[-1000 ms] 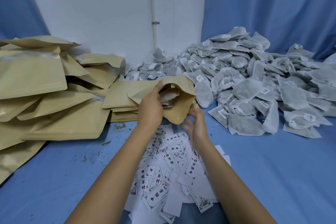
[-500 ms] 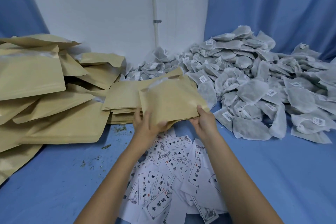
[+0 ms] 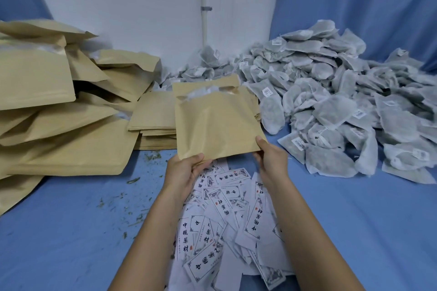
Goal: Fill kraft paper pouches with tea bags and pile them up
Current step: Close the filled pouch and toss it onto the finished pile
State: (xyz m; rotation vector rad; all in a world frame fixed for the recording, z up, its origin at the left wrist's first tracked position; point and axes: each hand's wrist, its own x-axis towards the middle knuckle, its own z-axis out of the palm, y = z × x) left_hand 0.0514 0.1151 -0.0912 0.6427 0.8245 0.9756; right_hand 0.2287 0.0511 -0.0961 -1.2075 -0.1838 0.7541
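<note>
Pouch [image 3: 215, 123]: L hand [image 3: 183, 172], R hand [image 3: 272, 160] grip; contents unclear.

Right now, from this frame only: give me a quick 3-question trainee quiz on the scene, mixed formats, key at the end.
1. True or false: the left hand and the right hand each grip a lower corner of the kraft pouch.
2. On which side of the held pouch does the heap of tea bags lie? A) the person's left B) the person's right C) directly under it
3. Fill in: scattered on the blue cloth below the hands are printed paper ___.

Key: 1 true. 2 B. 3 labels.
</note>
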